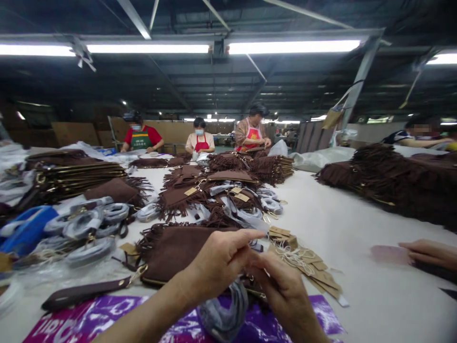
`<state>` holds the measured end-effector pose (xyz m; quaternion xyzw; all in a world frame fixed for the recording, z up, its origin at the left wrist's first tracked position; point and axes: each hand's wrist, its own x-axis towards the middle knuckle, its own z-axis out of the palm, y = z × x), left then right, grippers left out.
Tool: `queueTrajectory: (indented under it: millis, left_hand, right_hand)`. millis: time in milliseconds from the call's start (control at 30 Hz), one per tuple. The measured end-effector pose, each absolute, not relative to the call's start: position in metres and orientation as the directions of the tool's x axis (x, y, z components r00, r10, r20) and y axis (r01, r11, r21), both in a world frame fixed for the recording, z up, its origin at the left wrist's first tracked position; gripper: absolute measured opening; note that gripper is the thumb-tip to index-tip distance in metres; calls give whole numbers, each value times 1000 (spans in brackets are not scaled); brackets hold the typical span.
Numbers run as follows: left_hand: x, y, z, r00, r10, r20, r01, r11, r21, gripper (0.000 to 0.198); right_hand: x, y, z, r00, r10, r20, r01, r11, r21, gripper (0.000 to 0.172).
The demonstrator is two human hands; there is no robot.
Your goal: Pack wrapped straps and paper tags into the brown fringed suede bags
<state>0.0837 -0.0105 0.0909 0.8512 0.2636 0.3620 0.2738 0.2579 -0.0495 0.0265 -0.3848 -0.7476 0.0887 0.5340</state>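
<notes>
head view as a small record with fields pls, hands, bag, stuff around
left hand: meets the right hand; grip unclear
right hand: fingers bent; grip unclear
brown bag: fringed, just beyond the hands
dark strap: clipped to the bag's left end
grey coil: below the hands, over purple plastic; whether held is unclear
card tags: strung, right of the bag
another person's hand: far right, by a blurred pinkish item

A person's left hand [219, 255] and right hand [282, 283] overlap in view, fingers [246, 237] bent close together, one left digit stretched rightward. The bare left forearm [160, 300] slants up from lower left; the right wrist [305, 317] leans inward.
</notes>
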Motion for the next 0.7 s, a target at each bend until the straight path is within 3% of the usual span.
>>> queueTrajectory:
  millis: [100, 167, 200, 267, 367, 433, 533, 700]
  left_hand:
    - [43, -8, 83, 732, 605, 314, 362, -735, 574, 57]
    - [12, -4, 65, 772, 612, 175, 510, -759, 404, 75]
    - [-2, -2, 53, 768, 630, 114, 571, -755, 323, 75]
    - [-19, 4, 32, 744, 668, 35, 646, -731, 218, 53]
    - [-25, 17, 17, 687, 726, 28, 713, -681, 167, 16]
    - [-20, 29, 20, 638, 767, 72, 756, -641, 133, 16]
    - [-15, 50, 34, 610, 781, 134, 778, -622, 88, 16]
    - [-15, 61, 52, 640, 743, 196, 755, -655, 17, 16]
  right_hand:
    - [283, -62, 41, -86, 665, 741, 476, 681, -556, 12]
    - [301, -70, 48, 34, 705, 709, 436, 628, -645, 11]
    - [308, -73, 51, 92, 738, 669, 390, 591, -706, 14]
    - [314, -75, 54, 129, 844, 521, 264, 477, -838, 22]
    - [301, -67, 51, -141, 961, 236, 183, 260, -948, 31]
    - [280, -56, 44, -373, 920, 121, 264, 230, -937, 32]
    - [247, -39, 29, -576, 816, 54, 412, 347, -842, 19]
    - [230, -15, 7, -413, 909, 61, 558, 305, -771, 18]
